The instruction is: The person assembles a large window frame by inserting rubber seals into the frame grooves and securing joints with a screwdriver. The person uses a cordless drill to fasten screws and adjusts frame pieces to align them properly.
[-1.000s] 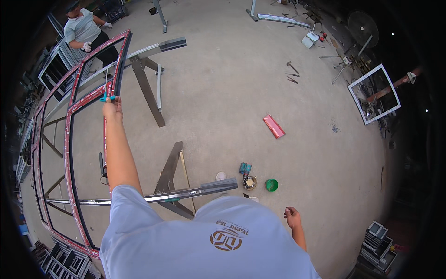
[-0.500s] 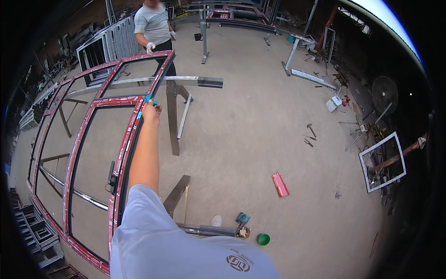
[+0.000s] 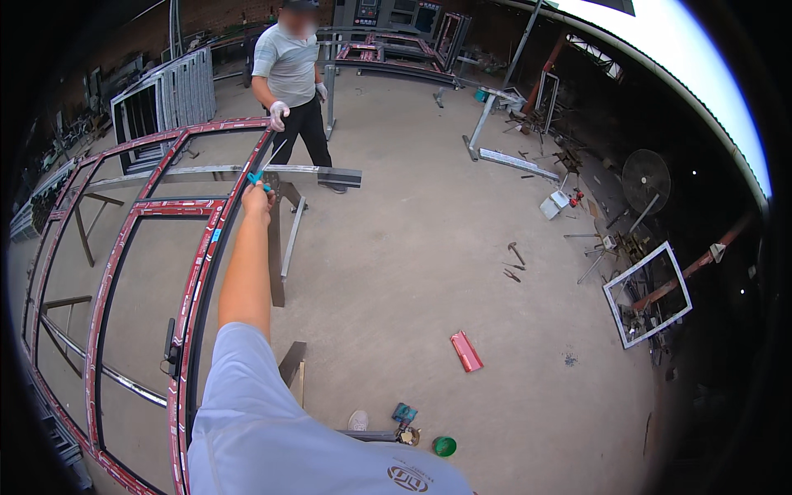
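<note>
My left hand [image 3: 257,204] reaches far out, its fingers closed around a teal-handled tool [image 3: 255,177]. A thin metal shaft seems to run up from it; the exact kind cannot be made out. Hand and tool are at the right rail of a large window or door frame [image 3: 216,208], wrapped in red film and lying on trestles. A black handle or lock [image 3: 171,351] sits on that same rail, nearer to me. My right hand is not in view. A co-worker's white-gloved hand [image 3: 279,115] is at the frame's far corner.
A metal beam [image 3: 338,176] juts out past the frame. On the floor lie a hammer [image 3: 516,253], pliers [image 3: 512,275], a red profile piece [image 3: 467,351] and a green bucket [image 3: 444,446]. A fan [image 3: 646,181] and a white frame [image 3: 648,294] stand at right.
The view has shifted, so the scene sits lower and further left. The co-worker has moved right, round the frame's far corner. My left hand still holds the teal-handled tool, whose shaft now shows.
</note>
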{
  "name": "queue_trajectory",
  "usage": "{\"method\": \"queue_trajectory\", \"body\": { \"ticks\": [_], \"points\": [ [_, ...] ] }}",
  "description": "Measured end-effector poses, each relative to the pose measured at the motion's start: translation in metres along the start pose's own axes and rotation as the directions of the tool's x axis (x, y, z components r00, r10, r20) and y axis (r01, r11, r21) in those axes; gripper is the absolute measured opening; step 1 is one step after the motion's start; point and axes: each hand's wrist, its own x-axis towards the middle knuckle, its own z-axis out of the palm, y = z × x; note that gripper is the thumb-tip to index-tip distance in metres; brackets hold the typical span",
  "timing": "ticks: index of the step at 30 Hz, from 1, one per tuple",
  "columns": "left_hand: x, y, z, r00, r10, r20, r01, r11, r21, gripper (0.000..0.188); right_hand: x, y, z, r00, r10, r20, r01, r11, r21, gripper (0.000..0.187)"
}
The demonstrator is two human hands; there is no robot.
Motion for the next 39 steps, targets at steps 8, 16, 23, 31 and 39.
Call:
{"method": "queue_trajectory", "body": {
  "ticks": [8,16,23,31,39],
  "points": [
    [0.023,-0.008,0.034,0.996,0.023,0.091,-0.027,0.999,0.040,0.017,-0.032,0.027,0.002,0.998,0.049,-0.033,-0.048,0.999,0.026,0.035],
    [0.092,-0.019,0.050,0.983,-0.022,0.184,0.015,0.999,0.044,0.022,-0.056,0.070,0.008,0.987,0.131,-0.090,-0.138,0.988,-0.073,0.039],
    [0.138,-0.026,0.068,0.974,-0.069,0.216,0.061,0.997,0.041,0.026,-0.055,0.047,0.022,0.990,0.091,-0.104,-0.106,0.983,-0.150,0.040],
    [0.148,-0.033,0.090,0.956,-0.087,0.280,0.059,0.993,0.106,0.020,-0.060,0.025,0.032,0.993,0.071,-0.095,-0.090,0.973,-0.212,0.043],
    [0.080,-0.061,0.113,0.884,-0.033,0.467,-0.023,0.993,0.115,0.035,-0.058,0.041,0.033,0.992,0.085,-0.088,-0.101,0.974,-0.204,0.043]
  ]
}}
